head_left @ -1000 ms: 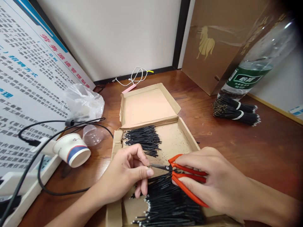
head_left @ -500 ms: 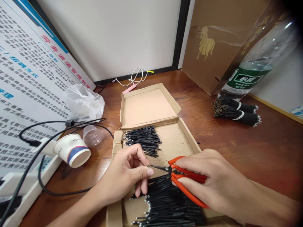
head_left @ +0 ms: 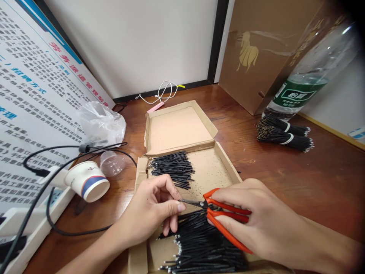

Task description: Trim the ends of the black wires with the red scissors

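Black wires (head_left: 205,243) — heaped loose in the near half of the open cardboard box (head_left: 225,161), right under both hands, with bare metal tips showing along the heap's left edge. A second, smaller lot (head_left: 171,169) laid neatly farther back in the same box, well apart from the heap.

Left hand (head_left: 148,215): curled over the heap's left end, thumb pressed to forefinger in a tight pinch. Contents of the pinch too small to make out, though probably a single wire's end. Right hand (head_left: 256,219): wrapped around the orange handles of the snips (head_left: 225,215), handles drawn close together, thin dark blades pointing left and meeting the left thumb tip.

By the look of it, the trimming or stripping of one wire end — blades right at the pinch, squeeze seemingly in hand. Calls for a steady left pinch, fingertips kept clear of the cutting edge, and a light, measured squeeze, enough to bite the sleeve without nicking the core.

Around the box, on the wooden table (head_left: 299,182): two tied bundles (head_left: 282,135) of the same wire just beside a water bottle (head_left: 308,76) at right, a brown carton (head_left: 256,57) behind them. At left, a paper cup (head_left: 88,184) tipped on its side, a crumpled plastic bag (head_left: 99,123) and black cables (head_left: 71,230).
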{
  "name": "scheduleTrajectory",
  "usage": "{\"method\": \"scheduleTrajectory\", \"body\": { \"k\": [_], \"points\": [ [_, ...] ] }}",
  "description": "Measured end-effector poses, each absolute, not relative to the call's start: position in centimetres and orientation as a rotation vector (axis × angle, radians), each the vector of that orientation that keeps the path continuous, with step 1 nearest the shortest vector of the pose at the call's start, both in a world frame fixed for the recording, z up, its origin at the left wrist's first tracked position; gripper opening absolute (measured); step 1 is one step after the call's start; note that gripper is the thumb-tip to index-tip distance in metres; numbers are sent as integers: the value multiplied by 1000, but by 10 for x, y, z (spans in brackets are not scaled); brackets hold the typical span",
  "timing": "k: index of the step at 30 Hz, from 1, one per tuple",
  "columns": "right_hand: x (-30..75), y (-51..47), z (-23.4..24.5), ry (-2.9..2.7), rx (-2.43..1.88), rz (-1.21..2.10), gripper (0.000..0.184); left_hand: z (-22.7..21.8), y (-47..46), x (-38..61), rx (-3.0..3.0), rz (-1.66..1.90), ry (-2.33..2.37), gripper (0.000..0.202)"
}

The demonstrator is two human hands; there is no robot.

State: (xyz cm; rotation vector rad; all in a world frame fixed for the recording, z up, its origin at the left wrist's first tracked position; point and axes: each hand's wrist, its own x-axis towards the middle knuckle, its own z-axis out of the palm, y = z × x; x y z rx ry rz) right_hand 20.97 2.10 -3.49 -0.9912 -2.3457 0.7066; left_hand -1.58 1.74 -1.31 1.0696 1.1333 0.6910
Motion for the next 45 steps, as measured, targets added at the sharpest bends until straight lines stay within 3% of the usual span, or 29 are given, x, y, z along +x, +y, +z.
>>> {"method": "scheduleTrajectory", "body": {
  "k": [9, 19, 34, 45],
  "points": [
    [211, 23, -34, -2363, -929, 749, 22, -12, 16, -17, 1103, 680, 1165, 20],
    [210, 22, -35, -2347, -994, 741, 15, -13, 17, -16, 1094, 699, 1159, 21],
    [208, 26, -33, -2327, -943, 808, 25, -13, 16, -17, 1106, 694, 1157, 20],
    [210, 20, -34, -2340, -1025, 697, 15, -13, 17, -17, 1101, 699, 1164, 20]
  ]
}}
